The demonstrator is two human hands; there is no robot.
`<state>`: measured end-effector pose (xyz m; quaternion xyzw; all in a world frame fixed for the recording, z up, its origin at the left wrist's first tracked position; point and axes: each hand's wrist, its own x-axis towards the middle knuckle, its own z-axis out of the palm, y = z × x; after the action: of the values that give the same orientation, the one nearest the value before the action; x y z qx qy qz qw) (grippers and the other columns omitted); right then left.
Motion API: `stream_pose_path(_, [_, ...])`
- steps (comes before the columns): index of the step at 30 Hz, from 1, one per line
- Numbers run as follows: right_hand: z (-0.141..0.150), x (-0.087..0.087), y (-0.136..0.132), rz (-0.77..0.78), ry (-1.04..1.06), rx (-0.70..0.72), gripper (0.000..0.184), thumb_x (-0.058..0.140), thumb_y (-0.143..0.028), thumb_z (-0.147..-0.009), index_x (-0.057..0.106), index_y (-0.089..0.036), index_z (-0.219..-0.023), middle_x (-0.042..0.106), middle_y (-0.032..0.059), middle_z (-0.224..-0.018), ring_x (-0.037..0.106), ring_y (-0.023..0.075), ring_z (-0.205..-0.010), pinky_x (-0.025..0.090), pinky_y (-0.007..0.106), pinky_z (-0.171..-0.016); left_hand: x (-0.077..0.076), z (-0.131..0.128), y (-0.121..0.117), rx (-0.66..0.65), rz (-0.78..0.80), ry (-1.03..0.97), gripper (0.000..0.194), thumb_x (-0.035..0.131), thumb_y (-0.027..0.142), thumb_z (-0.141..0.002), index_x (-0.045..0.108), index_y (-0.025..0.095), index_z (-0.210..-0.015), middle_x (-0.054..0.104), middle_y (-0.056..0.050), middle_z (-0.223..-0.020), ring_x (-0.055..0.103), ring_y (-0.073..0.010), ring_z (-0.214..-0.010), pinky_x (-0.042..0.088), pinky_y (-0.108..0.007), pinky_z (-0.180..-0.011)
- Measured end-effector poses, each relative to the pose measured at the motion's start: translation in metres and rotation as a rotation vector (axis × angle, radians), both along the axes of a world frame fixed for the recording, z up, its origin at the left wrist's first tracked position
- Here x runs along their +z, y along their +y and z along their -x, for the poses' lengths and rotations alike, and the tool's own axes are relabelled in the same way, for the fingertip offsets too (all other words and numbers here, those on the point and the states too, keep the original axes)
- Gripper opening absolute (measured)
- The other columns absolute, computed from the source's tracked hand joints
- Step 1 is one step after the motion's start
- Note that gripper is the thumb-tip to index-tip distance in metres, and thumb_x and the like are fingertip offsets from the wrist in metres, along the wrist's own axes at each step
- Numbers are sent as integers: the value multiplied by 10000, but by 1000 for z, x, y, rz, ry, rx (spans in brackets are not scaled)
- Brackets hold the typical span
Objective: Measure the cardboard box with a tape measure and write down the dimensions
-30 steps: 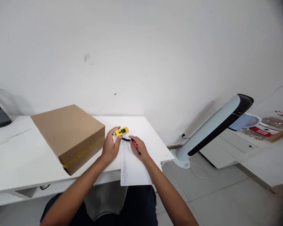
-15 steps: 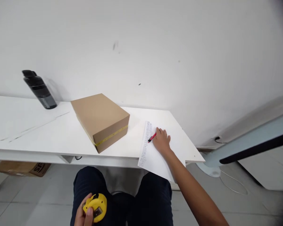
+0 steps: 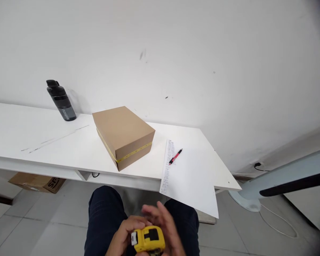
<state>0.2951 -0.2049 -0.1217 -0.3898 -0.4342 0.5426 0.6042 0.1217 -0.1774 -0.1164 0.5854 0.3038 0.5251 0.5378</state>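
Note:
Low over my lap, my left hand (image 3: pixel 124 233) is closed around a yellow tape measure (image 3: pixel 150 237) with a black patch and a pale end hook. My right hand (image 3: pixel 165 224) is beside it on the right, fingers apart and slightly blurred; whether it touches the case I cannot tell. On the white table stands a brown cardboard box (image 3: pixel 124 129) with a yellow band around its sides. Right of the box, a red and black pen (image 3: pixel 175 156) lies on a sheet of paper (image 3: pixel 189 181) with handwriting down its left side.
A dark water bottle (image 3: pixel 61 101) stands at the back left of the white table (image 3: pixel 50 142). The paper overhangs the table's front edge. Another cardboard box (image 3: pixel 37 181) lies below at left. A pale blue upright object (image 3: pixel 256 195) and a cable (image 3: pixel 280 227) are on the right.
My right hand has left the pen on the paper and come down to the tape measure. My left hand has moved right and turned the tape measure. The view has shifted slightly.

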Motion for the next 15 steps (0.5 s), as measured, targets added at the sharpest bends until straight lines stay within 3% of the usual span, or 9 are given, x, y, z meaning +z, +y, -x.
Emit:
stream_pose_path(2, [22,-12,-12,165,161,77,833,813,-770,-635,609,-514,-1400,734,32,-1303,683,359,-1233,578,546,-977,12,-5,15,-67,-253,79,527,816,372,-815,662,452,-1312,789,-88,-1128,765,-311,-1031,635,-485,-899])
stream_pose_path(5, [29,-19,-6,243,248,52,671,825,-733,-645,694,-536,-1273,758,14,-1226,696,335,-1186,597,492,-927,26,-18,29,26,-483,239,667,854,326,-788,592,524,-1369,795,-46,-1148,717,-330,-1188,499,-629,-1120])
stream_pose_path(8, [19,-14,7,215,365,12,661,791,-772,-666,743,-388,-1201,750,89,-1217,693,335,-1152,536,497,-1030,34,-28,34,99,-466,271,583,840,354,-804,621,512,-1321,794,-31,-1138,724,-326,-1172,428,-690,-1168])
stream_pose_path(10, [10,-6,14,165,405,24,657,811,-763,-655,737,-336,-1148,744,97,-1138,697,307,-1069,546,466,-981,39,-28,38,60,-391,264,512,829,389,-817,646,479,-1287,792,-34,-1139,746,-311,-1122,428,-670,-1179])
stream_pose_path(13, [-4,8,17,95,384,88,613,881,-693,-625,683,-307,-1058,727,73,-1001,695,278,-952,558,423,-864,56,-9,48,-34,-327,407,525,861,483,-766,685,434,-1258,756,-70,-1249,694,-330,-1232,482,-588,-1164])
stream_pose_path(15, [-14,16,16,123,398,131,595,897,-672,-619,637,-294,-999,738,79,-981,698,282,-912,553,438,-838,76,16,57,17,-367,549,582,852,533,-757,672,426,-1301,673,-78,-1407,606,-346,-1356,513,-542,-1144])
